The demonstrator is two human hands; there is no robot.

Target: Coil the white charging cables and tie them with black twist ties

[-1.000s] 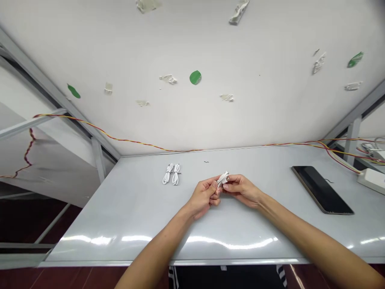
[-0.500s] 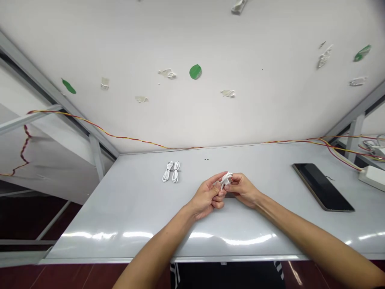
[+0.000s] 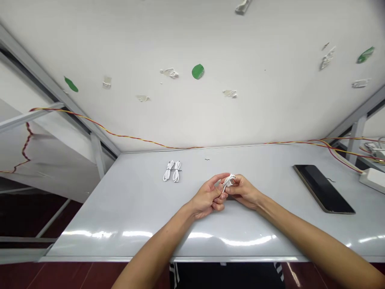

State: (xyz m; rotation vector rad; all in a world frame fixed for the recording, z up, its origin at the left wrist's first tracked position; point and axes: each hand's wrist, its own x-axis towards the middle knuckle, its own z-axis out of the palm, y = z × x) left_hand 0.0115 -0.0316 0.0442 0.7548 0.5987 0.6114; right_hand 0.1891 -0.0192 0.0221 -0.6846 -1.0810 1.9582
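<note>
Between my two hands, above the middle of the table, is a folded white charging cable (image 3: 227, 182). My left hand (image 3: 209, 196) is closed around its lower part, thumb on top. The fingertips of my right hand (image 3: 241, 190) pinch the cable's connector end from the right. My fingers hide part of the bundle. Farther back and to the left, two more white cable bundles (image 3: 169, 171) lie side by side on the table, each bound at its middle with a dark tie.
A dark phone-like slab (image 3: 324, 188) lies on the grey table (image 3: 120, 208) at the right. Beyond it sits a white power strip (image 3: 373, 178). Red and yellow twisted wires (image 3: 135, 139) run along the white back wall. A small dark tie (image 3: 207, 159) lies near the wall.
The cable bundle has turned slightly between my fingers, and my right fingertips have shifted a little on its connector end. The view has moved slightly; the things on the table stay put.
</note>
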